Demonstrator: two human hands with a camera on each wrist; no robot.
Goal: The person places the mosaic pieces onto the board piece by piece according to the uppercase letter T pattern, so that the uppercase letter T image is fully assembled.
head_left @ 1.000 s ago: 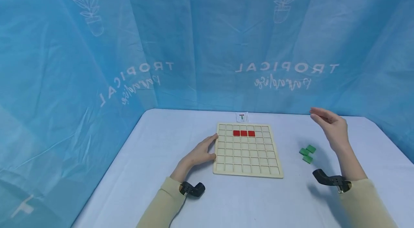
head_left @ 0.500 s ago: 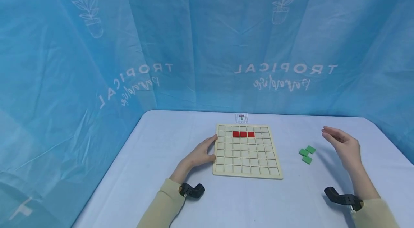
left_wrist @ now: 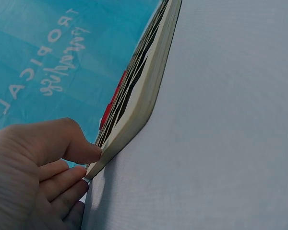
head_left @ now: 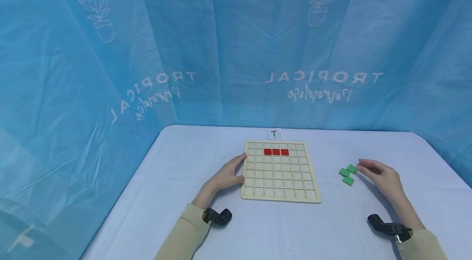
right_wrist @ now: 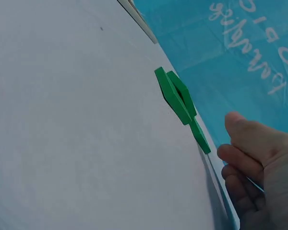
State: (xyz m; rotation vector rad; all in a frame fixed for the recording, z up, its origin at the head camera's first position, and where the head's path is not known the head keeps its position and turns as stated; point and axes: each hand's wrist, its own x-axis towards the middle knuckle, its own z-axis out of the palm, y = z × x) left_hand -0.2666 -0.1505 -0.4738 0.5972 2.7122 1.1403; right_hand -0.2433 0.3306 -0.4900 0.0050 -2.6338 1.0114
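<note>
My left hand (head_left: 225, 176) rests against the left edge of a cream grid board (head_left: 280, 188), thumb and index finger spread apart along it. Up close, the left wrist view shows that thumb at the side of the board (left_wrist: 139, 110). Three red tiles (head_left: 276, 152) sit side by side in the board's second row from the back. To the right of the board, three green square tiles (head_left: 348, 181) lie clustered on the tablecloth. My right hand (head_left: 383, 178) hovers just right of the green tiles (right_wrist: 175, 98), fingers loosely bent, with nothing visible between thumb and fingers.
A small printed card (head_left: 274, 133) with a coloured T pattern on a grid lies behind the board. White cloth (head_left: 280, 231) covers the table. Blue printed curtains (head_left: 239, 46) hang behind it and at its left.
My right hand first came down and rightward, then moved left to the green tiles' right side. The left hand stays at the board's edge. The tiles keep their places.
</note>
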